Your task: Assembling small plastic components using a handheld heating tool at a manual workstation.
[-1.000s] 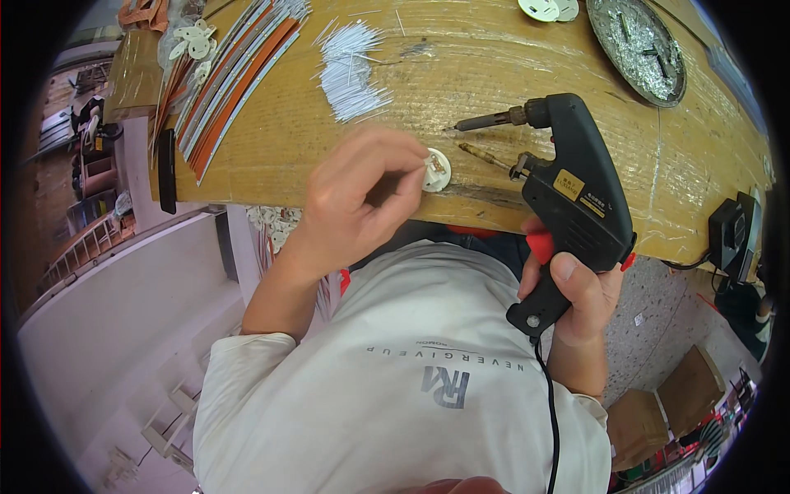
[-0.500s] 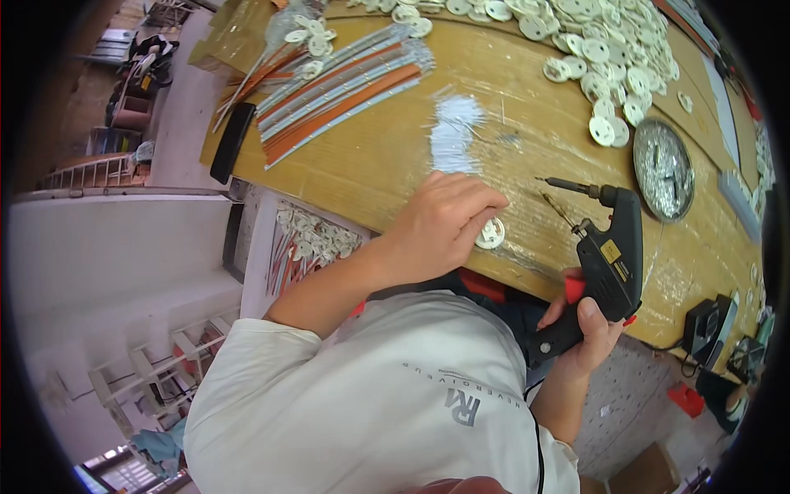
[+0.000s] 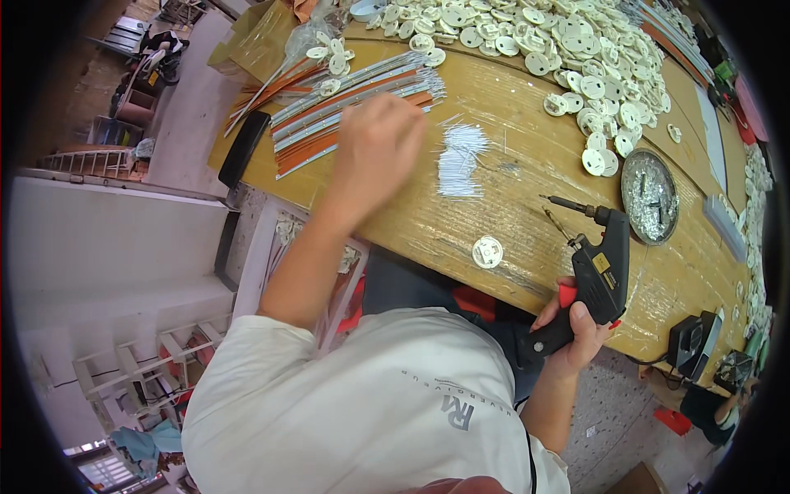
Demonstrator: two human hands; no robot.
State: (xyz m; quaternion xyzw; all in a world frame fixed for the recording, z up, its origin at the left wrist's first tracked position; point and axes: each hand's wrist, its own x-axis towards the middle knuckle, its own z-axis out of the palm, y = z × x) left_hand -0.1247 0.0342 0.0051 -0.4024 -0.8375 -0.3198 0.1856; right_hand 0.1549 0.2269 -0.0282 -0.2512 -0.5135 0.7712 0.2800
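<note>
My right hand is wrapped round the grip of a black soldering gun with a red trigger, its thin tip pointing left over the table. My left hand hangs over the right part of a bundle of orange and white strips; motion smears its fingers, so their grip does not show. A round white disc with small holes lies alone near the table's front edge. Between the hands is a pile of short white wires.
White discs are heaped at the far right. A round metal dish stands beside the soldering gun. A black bar lies at the table's left edge. Below that side, a bin holds more parts. At the right, a person is partly visible.
My left hand has left the white disc and moved up and left to the strips. The disc now lies uncovered. My right hand still grips the soldering gun, nearly unmoved.
</note>
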